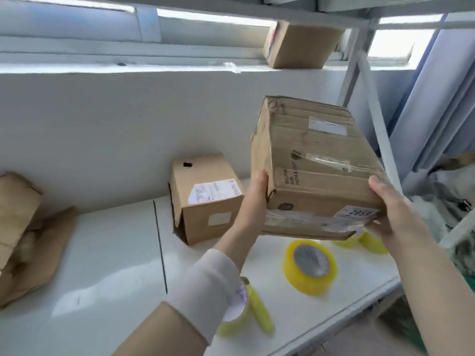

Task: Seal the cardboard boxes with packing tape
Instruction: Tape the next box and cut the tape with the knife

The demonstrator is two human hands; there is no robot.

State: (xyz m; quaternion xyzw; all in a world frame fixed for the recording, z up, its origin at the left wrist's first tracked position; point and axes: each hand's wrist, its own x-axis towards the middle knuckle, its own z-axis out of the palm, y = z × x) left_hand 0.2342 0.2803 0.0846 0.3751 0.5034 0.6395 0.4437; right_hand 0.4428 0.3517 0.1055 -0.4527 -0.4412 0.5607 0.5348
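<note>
My left hand (257, 194) presses flat against the near left side of the worn cardboard box (313, 170), and my right hand (393, 214) cups its lower right corner, so both grips are clamped on the box from opposite sides and carry it in the air, right of centre in the frame, above the white worktop (115, 253). The box tilts away from me, its big labelled face up, with old clear tape and a numbered sticker near my right thumb. The near bottom edge looks crushed and loose, so I judge that edge needs the new tape.

To do this step well I should keep the pressure even between both palms, since the soft, dented walls could buckle, and lower the box flat onto the bare worktop left of centre, seam up, clear of the rolls. A yellow tape roll (309, 268) lies just below the box, another (244, 312) sits beside my left sleeve at the bottom, and more peek out under the box near my right hand. A smaller box (208, 199) stands behind at centre with a side flap gaping; crumpled brown paper (28, 237) lies at the left; another box (300, 46) rests on the ledge at the top.
</note>
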